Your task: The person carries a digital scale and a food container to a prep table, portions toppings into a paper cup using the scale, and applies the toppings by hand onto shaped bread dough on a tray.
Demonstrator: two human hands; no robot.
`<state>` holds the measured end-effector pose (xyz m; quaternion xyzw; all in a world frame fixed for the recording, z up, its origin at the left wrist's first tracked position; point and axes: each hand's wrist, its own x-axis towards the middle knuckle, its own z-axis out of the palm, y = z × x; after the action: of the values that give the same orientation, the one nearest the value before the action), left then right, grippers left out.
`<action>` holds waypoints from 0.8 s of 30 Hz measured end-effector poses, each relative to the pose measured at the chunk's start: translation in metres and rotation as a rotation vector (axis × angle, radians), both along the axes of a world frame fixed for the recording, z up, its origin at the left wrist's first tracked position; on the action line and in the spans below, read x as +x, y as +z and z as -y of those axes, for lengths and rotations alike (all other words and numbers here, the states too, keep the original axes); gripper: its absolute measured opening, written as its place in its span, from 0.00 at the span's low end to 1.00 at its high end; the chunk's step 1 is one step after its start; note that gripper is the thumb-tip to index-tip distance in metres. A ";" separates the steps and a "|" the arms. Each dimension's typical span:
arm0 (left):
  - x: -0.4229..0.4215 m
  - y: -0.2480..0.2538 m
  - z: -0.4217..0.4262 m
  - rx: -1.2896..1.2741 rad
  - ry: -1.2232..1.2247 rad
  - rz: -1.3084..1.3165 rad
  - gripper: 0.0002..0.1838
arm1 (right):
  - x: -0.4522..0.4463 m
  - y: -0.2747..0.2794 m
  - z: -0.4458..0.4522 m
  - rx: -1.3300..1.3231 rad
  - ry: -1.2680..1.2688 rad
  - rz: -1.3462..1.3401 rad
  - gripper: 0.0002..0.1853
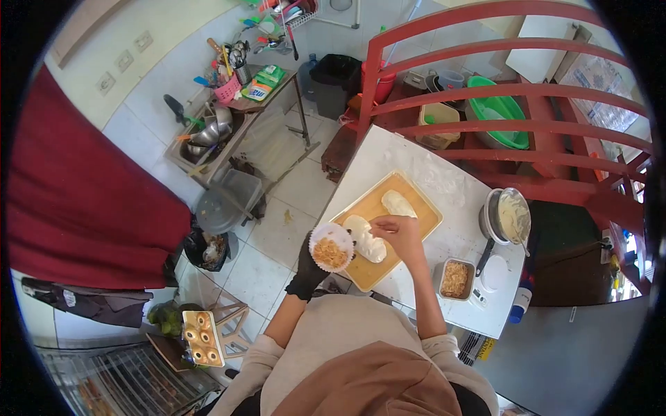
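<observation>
Left hand (310, 267): wearing a black glove, curling around 1 fluted paper cup (331, 247) of shredded topping (329, 254), at the left side of the tray (424, 211).
Right hand (400, 234): hovering above the tray, fingertips pinching together; what is between them is too small to tell.
White oblong pieces (399, 203): lying on the tray.
Metal pan (455, 279): holding brown crumbs, right of the tray.
Green basin (513, 132): sitting beyond the tray, behind red railings (485, 126).
</observation>
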<state>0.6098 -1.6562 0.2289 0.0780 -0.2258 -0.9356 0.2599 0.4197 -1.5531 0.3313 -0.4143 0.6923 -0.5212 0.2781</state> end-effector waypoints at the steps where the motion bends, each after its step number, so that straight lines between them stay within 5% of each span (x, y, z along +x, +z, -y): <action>1: 0.004 -0.009 0.006 0.289 0.016 -0.038 0.22 | -0.007 -0.001 0.001 0.022 0.024 -0.031 0.09; 4: 0.011 -0.019 0.008 0.124 0.177 0.050 0.24 | -0.017 -0.036 0.005 0.103 0.093 -0.112 0.10; 5: 0.009 -0.014 0.010 0.327 0.159 -0.002 0.26 | -0.020 -0.052 0.007 0.159 0.134 -0.157 0.10; 7: 0.010 -0.007 0.010 0.322 0.154 -0.037 0.25 | -0.021 -0.072 0.015 0.167 0.158 -0.148 0.09; 21: 0.020 -0.005 -0.005 0.343 0.235 -0.066 0.26 | -0.023 -0.083 0.066 0.151 0.228 -0.256 0.07; 24: 0.024 -0.006 -0.005 0.129 0.270 0.025 0.26 | -0.025 -0.083 0.065 0.200 0.262 -0.234 0.08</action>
<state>0.6335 -1.6512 0.2228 0.1357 -0.1561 -0.9037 0.3749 0.3945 -1.6177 0.2483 -0.5292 0.7082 -0.3576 0.3009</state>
